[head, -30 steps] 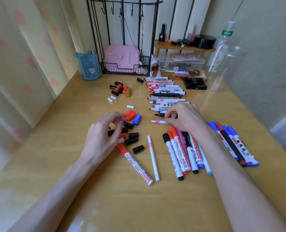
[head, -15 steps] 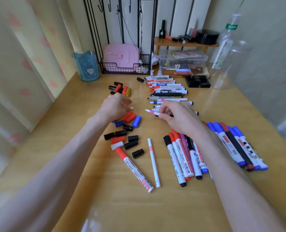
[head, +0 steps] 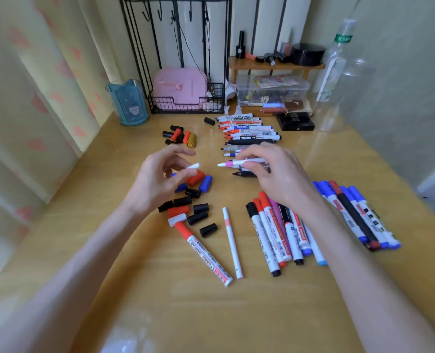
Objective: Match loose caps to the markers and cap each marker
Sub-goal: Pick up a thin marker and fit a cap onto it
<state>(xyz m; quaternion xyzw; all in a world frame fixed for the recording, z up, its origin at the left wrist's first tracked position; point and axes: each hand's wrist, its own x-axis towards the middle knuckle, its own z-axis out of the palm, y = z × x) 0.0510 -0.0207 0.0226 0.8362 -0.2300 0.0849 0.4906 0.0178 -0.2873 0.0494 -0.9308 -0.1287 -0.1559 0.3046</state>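
Note:
My left hand (head: 157,179) pinches a small white cap (head: 194,166) above the table, its open end facing right. My right hand (head: 275,174) holds a thin white marker with a pink band (head: 236,163), its tip pointing left at the cap with a short gap between them. Loose black, red and blue caps (head: 193,197) lie under and beside my left hand. More loose caps (head: 179,136) sit farther back. A row of uncapped markers (head: 249,131) lies behind my right hand. Capped markers (head: 280,230) lie near my right forearm.
A red whiteboard marker (head: 206,253) and a thin white pen (head: 233,243) lie in front of my hands. Blue and red capped markers (head: 356,215) lie at right. A blue cup (head: 128,103), a wire rack (head: 185,103), a small shelf (head: 275,64) and clear bottles (head: 338,80) stand at the back.
My left hand picked a white cap from the pile and lifted it. My right hand lifted the pink-banded marker off the table and brought its tip towards the cap.

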